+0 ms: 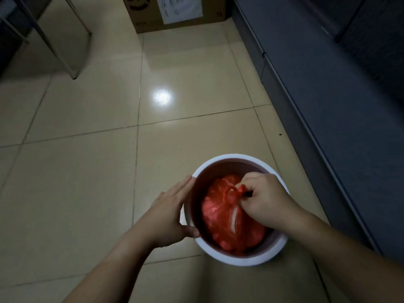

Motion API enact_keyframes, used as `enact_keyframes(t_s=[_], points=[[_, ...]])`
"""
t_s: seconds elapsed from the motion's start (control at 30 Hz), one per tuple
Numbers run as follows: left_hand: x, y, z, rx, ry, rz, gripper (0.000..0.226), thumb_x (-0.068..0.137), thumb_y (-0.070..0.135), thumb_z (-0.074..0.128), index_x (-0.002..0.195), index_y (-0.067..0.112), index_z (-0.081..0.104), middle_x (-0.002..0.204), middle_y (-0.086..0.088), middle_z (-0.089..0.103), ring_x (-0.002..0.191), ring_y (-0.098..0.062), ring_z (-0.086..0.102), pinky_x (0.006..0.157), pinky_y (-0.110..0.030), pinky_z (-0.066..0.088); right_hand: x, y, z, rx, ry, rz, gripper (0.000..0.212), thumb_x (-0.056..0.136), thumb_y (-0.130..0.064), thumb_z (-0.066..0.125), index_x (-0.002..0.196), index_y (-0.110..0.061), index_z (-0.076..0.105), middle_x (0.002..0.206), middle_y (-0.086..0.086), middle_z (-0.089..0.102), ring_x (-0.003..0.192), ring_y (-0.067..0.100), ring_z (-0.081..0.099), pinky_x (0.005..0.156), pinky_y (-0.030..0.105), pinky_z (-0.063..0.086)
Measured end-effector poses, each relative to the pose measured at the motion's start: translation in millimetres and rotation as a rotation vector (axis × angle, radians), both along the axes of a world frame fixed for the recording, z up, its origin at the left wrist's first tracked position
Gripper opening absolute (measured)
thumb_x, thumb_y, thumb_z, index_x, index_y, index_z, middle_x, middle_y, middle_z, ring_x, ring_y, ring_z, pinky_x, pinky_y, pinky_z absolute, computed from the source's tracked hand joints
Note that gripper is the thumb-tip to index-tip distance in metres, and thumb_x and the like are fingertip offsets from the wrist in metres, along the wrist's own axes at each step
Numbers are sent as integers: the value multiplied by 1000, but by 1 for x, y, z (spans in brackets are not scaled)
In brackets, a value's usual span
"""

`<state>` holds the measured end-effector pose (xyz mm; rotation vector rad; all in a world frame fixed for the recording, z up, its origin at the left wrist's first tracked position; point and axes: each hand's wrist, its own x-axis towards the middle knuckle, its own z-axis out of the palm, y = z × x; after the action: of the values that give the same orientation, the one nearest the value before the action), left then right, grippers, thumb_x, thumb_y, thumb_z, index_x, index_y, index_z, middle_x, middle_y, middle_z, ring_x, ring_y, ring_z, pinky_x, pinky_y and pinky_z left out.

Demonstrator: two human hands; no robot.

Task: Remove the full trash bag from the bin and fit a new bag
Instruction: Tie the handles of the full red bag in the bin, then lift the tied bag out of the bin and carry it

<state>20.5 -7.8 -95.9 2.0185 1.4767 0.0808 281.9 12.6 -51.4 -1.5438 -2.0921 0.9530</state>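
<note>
Red trash bag (227,217) tied, sitting inside white bin (236,157), floor at 5 o'clock. Right hand (265,197) pinching knot loop; left hand (172,211) flat, unclenched, bracing rim at 9 o'clock. Soft, slippery, probably light; best lifted by knot.

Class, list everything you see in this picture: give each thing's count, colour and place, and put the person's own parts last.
Bin: one, white rim, dark inside, on the floor, lower centre-right.
Trash bag: one, red, tied, inside the bin.
Cardboard box: one, brown with a white paper label, top centre.
Metal frame legs: grey, top left.
Cabinet: dark grey, along the right.
Floor: beige tiles, glossy.
Left hand: one, flat against the bin's outer wall.
Right hand: one, fingers pinching the bag's knot.
</note>
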Motion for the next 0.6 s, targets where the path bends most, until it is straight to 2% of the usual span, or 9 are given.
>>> enact_keyframes(t_s=[0.1,0.17,0.23,0.33,0.4,0.47,0.53,0.6], points=[[5,-3,9,-48,6,50,130,57,61,79,153,48,-8,165,19,0,153,-7,6,120,-54,22,1,-4,22,2,31,-102,35,77,-5,72,59,-34,66,73,-10,64,75,3,62,67,12,44],[13,-8,17,-84,-25,104,126,61,55,78,156,42,-4,167,13,3,153,-9,7,119,-53,23,0,-7,40,27,36,-137,38,73,0,75,62,-36,69,73,-12,66,75,-2,63,68,6,43],[20,-9,31,-132,-64,159,121,64,46,75,157,37,-1,168,8,8,153,-11,11,119,-48,25,-3,-5,64,27,42,-151,43,64,9,75,76,-33,76,75,-14,67,76,-5,63,69,3,41],[29,-3,74,-155,-112,163,120,65,37,79,159,28,5,166,8,17,150,-13,22,120,-35,25,-10,8,112,5,73,-156,56,63,12,73,90,-37,74,89,-17,67,79,-6,63,71,2,41],[33,6,117,-155,-169,187,111,66,33,82,155,30,16,157,15,30,141,-9,29,111,-18,24,-13,16,152,-2,87,-148,51,66,11,72,89,-34,76,80,-14,67,78,-5,64,70,2,41],[34,17,161,-146,-192,202,111,65,33,83,155,27,18,156,14,33,139,-7,29,103,-12,22,-17,25,194,10,96,-128,38,69,8,71,78,-28,79,69,-16,62,72,-6,62,66,3,39],[32,25,205,-157,-178,206,118,64,28,86,158,21,14,156,14,29,143,-7,27,108,-14,21,-23,33,241,9,86,-129,32,71,3,70,74,-27,79,67,-16,59,66,-1,59,62,5,38],[29,31,252,-184,-180,226,127,59,26,87,159,26,9,156,19,23,146,-9,25,116,-24,25,-27,40,292,18,77,-128,27,72,0,70,72,-25,79,66,-15,57,66,2,58,62,8,38]])
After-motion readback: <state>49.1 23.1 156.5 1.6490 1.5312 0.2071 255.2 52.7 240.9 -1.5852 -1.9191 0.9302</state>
